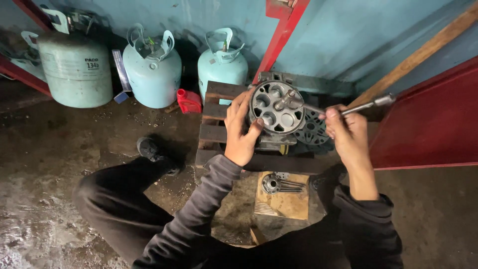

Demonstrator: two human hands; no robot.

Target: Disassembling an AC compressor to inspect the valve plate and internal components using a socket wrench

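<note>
Dim workshop corner: stained concrete floor (59, 149), blue wall, three pale gas cylinders (152, 69) lined up behind. On a low dark wooden pallet (214, 132), a round metal cylinder block (277, 107), bores facing up. Left hand (241, 134) clamped on its rim, thumb pressed to the face. Right hand (348, 129) closed around a ratchet wrench (343, 108) seated at the centre. Probably heavy, rigid, perhaps oily; best gripped by the outer rim, clear of the bores.
</note>
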